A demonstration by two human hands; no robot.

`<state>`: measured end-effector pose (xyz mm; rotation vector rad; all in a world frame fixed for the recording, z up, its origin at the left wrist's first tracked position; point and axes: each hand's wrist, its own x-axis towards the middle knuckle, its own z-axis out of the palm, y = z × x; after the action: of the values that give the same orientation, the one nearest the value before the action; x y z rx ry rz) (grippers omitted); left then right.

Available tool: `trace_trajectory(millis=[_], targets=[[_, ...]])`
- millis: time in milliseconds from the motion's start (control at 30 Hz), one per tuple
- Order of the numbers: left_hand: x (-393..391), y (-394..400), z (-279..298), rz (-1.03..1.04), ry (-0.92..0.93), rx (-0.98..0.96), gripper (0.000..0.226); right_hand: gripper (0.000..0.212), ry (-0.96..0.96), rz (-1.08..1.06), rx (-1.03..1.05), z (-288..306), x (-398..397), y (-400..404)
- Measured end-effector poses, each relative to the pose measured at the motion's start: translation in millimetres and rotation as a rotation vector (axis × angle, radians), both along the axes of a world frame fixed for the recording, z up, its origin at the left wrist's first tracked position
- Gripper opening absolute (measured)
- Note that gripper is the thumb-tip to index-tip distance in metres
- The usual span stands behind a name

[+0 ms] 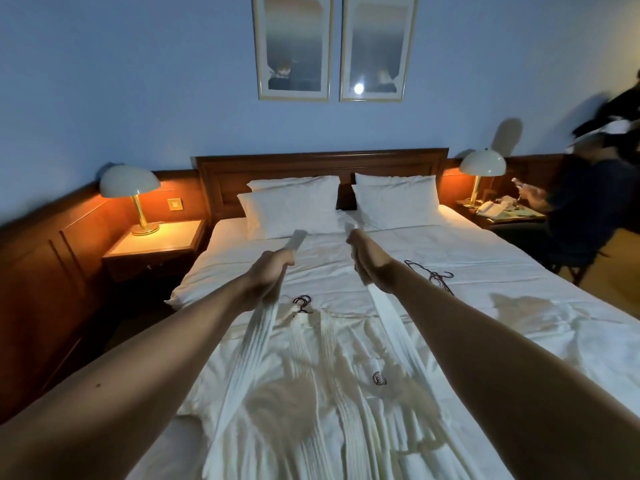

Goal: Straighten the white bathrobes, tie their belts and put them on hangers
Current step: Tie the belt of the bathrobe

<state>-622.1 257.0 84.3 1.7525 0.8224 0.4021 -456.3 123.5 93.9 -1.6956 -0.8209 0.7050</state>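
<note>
2 belt ends [298, 239], 1 per hand [268, 277].

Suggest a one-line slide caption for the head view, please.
Both hands, left and right, pull the belt ends taut over a hangered white bathrobe on the bed.

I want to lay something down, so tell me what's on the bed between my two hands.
In the head view, only bare white sheet shows between the left hand and right hand, each gripping a belt end.
</note>
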Motion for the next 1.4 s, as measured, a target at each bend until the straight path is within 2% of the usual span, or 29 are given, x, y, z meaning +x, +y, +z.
trace_trajectory(millis=[67, 167, 267, 333, 400, 467, 633, 800, 900, 967, 1067, 1233, 1300, 1400], targets=[[2, -1, -7, -0.020, -0.033, -0.067, 0.017, 0.022, -0.027, -0.114, -0.022, -9, 0, 2], [7, -7, -21, -0.012, -0.059, 0.050, 0.020, 0.018, -0.205, -0.094, -0.078, -28, -4, 2], [17, -19, -31, -0.073, -0.109, 0.153, 0.012, 0.061, -0.227, -0.081, -0.059, -48, -7, 5], [22, -25, -40, -0.056, -0.162, 0.097, 0.013, 0.067, -0.237, -0.101, -0.033, -63, -6, 9], [27, -29, -51, -0.036, -0.164, 0.035, 0.019, 0.062, -0.267, -0.140, -0.028, -77, -4, 12], [33, -32, -60, 0.005, -0.142, 0.069, 0.017, 0.053, -0.258, -0.164, -0.005, -89, 1, 9], [43, -37, -73, 0.143, -0.113, 0.078, 0.012, 0.046, -0.127, -0.079, -0.018, -118, 13, -4], [49, -41, -77, 0.083, -0.118, -0.051, 0.012, 0.038, -0.245, -0.254, -0.016, -116, 19, 0], [51, -41, -77, 0.061, -0.141, -0.095, 0.011, 0.023, -0.294, -0.193, -0.007, -109, 23, 3], [52, -37, -80, 0.090, -0.126, -0.026, 0.019, 0.016, -0.336, -0.135, 0.020, -108, 21, 5], [50, -34, -83, 0.111, -0.110, 0.004, 0.028, 0.018, -0.319, -0.132, 0.043, -111, 15, 8], [41, -30, -82, -0.004, -0.192, -0.268, 0.016, 0.020, -0.269, -0.215, -0.003, -113, 12, 12], [42, -28, -84, -0.009, -0.185, -0.263, 0.018, 0.022, -0.290, -0.179, -0.004, -113, 11, 13], [45, -23, -87, 0.091, -0.167, -0.139, 0.016, 0.030, -0.234, -0.072, 0.059, -114, 6, 10]])
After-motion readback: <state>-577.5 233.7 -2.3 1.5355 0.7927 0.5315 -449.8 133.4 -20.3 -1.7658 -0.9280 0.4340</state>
